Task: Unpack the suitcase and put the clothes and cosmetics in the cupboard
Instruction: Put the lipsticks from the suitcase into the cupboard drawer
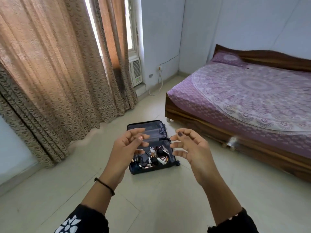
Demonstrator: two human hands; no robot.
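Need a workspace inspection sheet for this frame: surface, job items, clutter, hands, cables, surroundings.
Surface: pale tiled floor; suitcase lies open on it.
Job's things: cosmetics piled loose in the suitcase's near half; far half looks bare; no clothes seen; cupboard not in view.
Clutter: nothing seen.
Hands: left hand and right hand raised, apart, fingers loosely curled, holding nothing.
Cables: white cable hangs looped below a wall socket.
Surroundings: bed with purple sheet at right; beige curtains at left; window air conditioner between.
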